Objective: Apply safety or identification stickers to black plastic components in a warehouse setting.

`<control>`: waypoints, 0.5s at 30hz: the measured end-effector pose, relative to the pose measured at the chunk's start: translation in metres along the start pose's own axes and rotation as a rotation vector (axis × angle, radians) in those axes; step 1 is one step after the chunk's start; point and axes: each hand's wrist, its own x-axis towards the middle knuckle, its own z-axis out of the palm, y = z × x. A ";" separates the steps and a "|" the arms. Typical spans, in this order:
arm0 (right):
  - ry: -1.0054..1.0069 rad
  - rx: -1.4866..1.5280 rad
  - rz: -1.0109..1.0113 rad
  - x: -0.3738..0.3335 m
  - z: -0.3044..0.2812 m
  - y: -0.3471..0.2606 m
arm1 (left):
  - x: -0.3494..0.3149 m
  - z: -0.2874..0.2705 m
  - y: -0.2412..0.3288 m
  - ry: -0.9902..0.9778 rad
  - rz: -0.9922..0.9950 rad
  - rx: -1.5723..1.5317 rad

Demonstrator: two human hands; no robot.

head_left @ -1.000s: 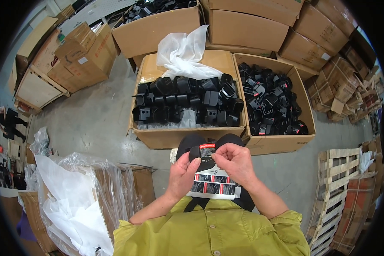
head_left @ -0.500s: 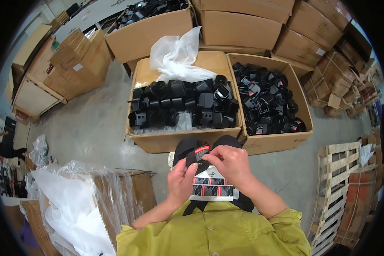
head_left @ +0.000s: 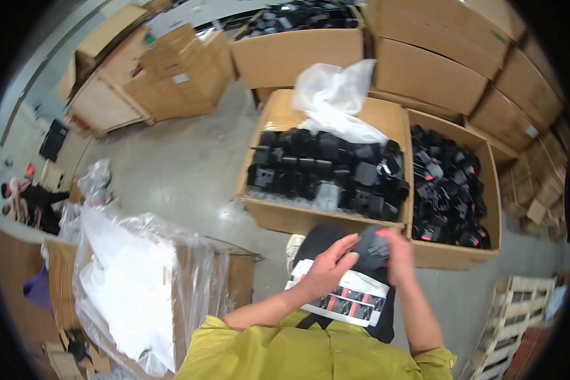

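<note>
A dark plastic part (head_left: 372, 248) with lighter marks on its face is between my hands, above my lap. My right hand (head_left: 399, 258), smeared by motion, grips its right side, and a bit of red shows at the fingers. On the other side my left hand (head_left: 328, 266) has its fingers stretched out, the tips close to the part; whether they touch it I cannot tell. Across my thighs lies a white sheet of stickers (head_left: 348, 305), rectangular in black, grey and red, partly covered by my left hand.
Before my knees, a carton (head_left: 323, 218) holds rows of black plastic parts, with white plastic film (head_left: 335, 95) on top. Another carton (head_left: 456, 258) at its right holds jumbled parts with red stickers. Film-wrapped boxes (head_left: 196, 285) stand left, a wooden pallet (head_left: 519, 316) right. People (head_left: 35, 199) are far left.
The view has swung left, so the cartons appear farther right. My left hand has gone from pinching the part to stretched fingers; my right hand has moved to the part's right side.
</note>
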 end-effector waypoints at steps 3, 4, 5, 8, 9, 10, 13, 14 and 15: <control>0.038 0.248 -0.053 0.047 -0.063 -0.040 | -0.008 -0.027 0.022 0.125 0.106 0.192; 0.103 0.362 -0.136 0.066 -0.084 -0.045 | -0.011 -0.040 0.024 0.218 -0.003 0.209; 0.108 0.408 -0.042 0.083 -0.112 -0.049 | -0.016 -0.054 0.023 0.303 -0.122 0.222; 0.207 0.333 -0.026 0.082 -0.112 -0.052 | -0.043 -0.087 0.012 0.498 -0.054 0.241; 0.102 0.182 -0.048 0.071 -0.100 -0.050 | -0.052 -0.098 0.004 0.516 -0.030 0.262; -0.008 0.024 -0.091 0.055 -0.080 -0.043 | -0.059 -0.104 0.000 0.521 -0.058 0.262; -0.406 -0.281 -0.173 -0.010 -0.012 -0.021 | -0.073 -0.111 -0.013 0.522 -0.110 0.279; -0.506 -0.462 -0.292 -0.028 0.003 -0.011 | -0.078 -0.109 -0.011 0.506 -0.144 0.280; -0.605 -0.645 -0.415 -0.042 0.014 -0.004 | -0.081 -0.106 -0.010 0.488 -0.173 0.280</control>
